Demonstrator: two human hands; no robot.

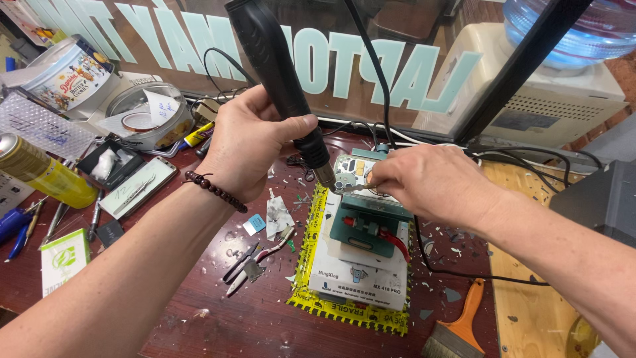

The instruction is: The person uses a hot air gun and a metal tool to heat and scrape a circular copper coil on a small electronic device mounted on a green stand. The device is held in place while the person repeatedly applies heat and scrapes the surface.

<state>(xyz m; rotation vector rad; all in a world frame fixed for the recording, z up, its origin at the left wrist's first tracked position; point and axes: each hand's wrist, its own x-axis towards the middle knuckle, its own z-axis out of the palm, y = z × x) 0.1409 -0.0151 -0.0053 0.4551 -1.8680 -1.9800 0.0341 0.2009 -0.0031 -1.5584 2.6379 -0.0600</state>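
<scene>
My left hand (248,142) grips a black hot-air tool (275,73) by its handle, its metal nozzle pointing down at a small circuit board (350,171). The board is clamped in a green holder (368,219) that stands on a white box (361,268) over a yellow mat (311,265). My right hand (434,182) reaches in from the right and pinches thin metal tweezers (351,188), their tips at the board just beside the nozzle. A beaded bracelet sits on my left wrist.
On the dark red table lie small snips (255,258), a paint brush (458,325), a yellow spray can (43,174), a round tin (149,116), a phone (136,187) and pens. Black cables run behind the holder. A wooden board (530,292) lies at right.
</scene>
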